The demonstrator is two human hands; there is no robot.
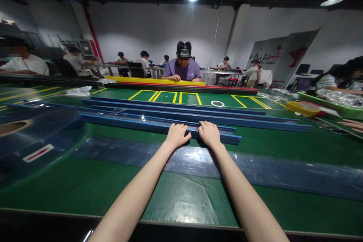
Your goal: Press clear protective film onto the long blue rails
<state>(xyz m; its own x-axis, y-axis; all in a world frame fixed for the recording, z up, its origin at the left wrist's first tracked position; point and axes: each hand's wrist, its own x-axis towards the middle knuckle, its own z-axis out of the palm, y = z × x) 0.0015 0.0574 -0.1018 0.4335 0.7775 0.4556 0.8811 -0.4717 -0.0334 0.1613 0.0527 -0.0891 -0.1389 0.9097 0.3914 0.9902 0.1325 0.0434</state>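
Note:
My left hand (pixel 178 135) and my right hand (pixel 209 133) lie close together on the nearest blue channel strip (pixel 127 121), a long trough-like profile. The fingers of both hands curl over its far edge, near its right end; their tips are partly hidden. Just beyond this strip lie more blue channel strips (pixel 255 121), roughly parallel to it. A clear plastic film strip (pixel 283 174) runs flat across the table under my forearms. Its left end reaches toward a large roll of clear film (pixel 56 121), which has a cardboard core and a red-arrow label.
Yellow tape lines mark the green table (pixel 99 193). A white ring (pixel 217 103) lies beyond the strips. Yellow and black profiles (pixel 153 81) cross the far side, where a person in purple sits. A yellow tray (pixel 303 109) and another person's hand (pixel 353 124) are at right.

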